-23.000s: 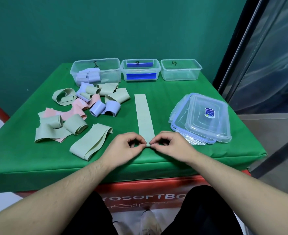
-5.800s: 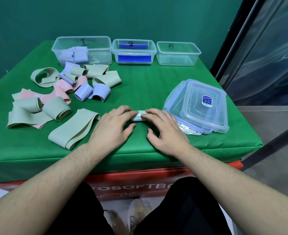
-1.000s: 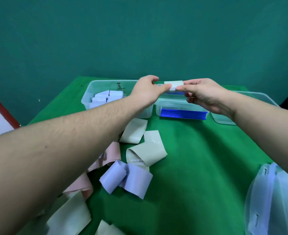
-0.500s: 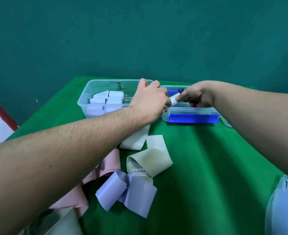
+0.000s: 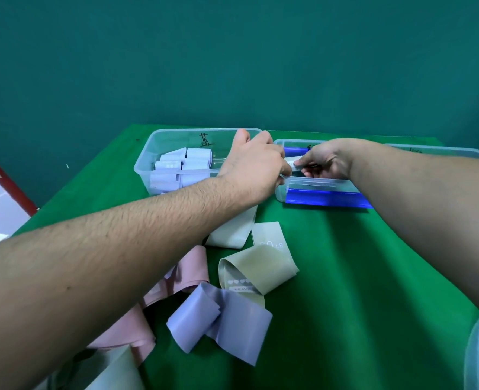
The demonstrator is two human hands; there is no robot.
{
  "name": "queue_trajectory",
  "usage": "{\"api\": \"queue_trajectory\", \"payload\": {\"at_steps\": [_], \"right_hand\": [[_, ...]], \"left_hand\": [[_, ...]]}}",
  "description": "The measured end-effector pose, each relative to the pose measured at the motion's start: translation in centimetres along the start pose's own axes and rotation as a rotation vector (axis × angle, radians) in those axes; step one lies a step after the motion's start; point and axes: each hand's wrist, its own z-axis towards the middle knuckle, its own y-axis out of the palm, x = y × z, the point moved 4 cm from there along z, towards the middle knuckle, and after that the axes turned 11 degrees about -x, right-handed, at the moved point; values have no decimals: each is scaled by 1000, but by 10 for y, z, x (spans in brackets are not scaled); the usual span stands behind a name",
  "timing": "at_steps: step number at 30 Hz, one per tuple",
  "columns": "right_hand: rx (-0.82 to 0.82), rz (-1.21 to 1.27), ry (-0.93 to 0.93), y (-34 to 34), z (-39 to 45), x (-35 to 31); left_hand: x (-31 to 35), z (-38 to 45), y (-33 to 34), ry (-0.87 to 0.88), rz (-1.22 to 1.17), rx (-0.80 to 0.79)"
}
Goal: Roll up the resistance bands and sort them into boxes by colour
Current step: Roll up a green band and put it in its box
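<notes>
— Inspector: Sleeves?
— Observer: None visible. Both forearms bare and hairy down to left hand and right hand.
— Rings, watch?
— None seen, though fingers are partly hidden.

My green cloth-covered surface carries three clear plastic boxes along its far edge, with loose flat pale-green, lilac and pink rubber bands nearer me.

Even, moderately bright overhead light; soft forearm shadows on green cloth; wide-angle stretching at edges; slight softness.
</notes>
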Motion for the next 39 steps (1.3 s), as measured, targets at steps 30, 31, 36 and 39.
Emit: {"api": "queue_trajectory", "payload": {"at_steps": [30,31,36,39], "right_hand": [[-1,-377,4,3,-14,0],[1,-376,4,4,-13,0],[16,-352,-15,8,-11,-3],[17,-358,-28,9,-12,-4]], "left_hand": [[4,-4,-4,-31,47,-4],[4,-4,-5,-32,43,-6],[3,-2,-5,-24,40,0],[2,-1,-4,-20,38,3]]}}
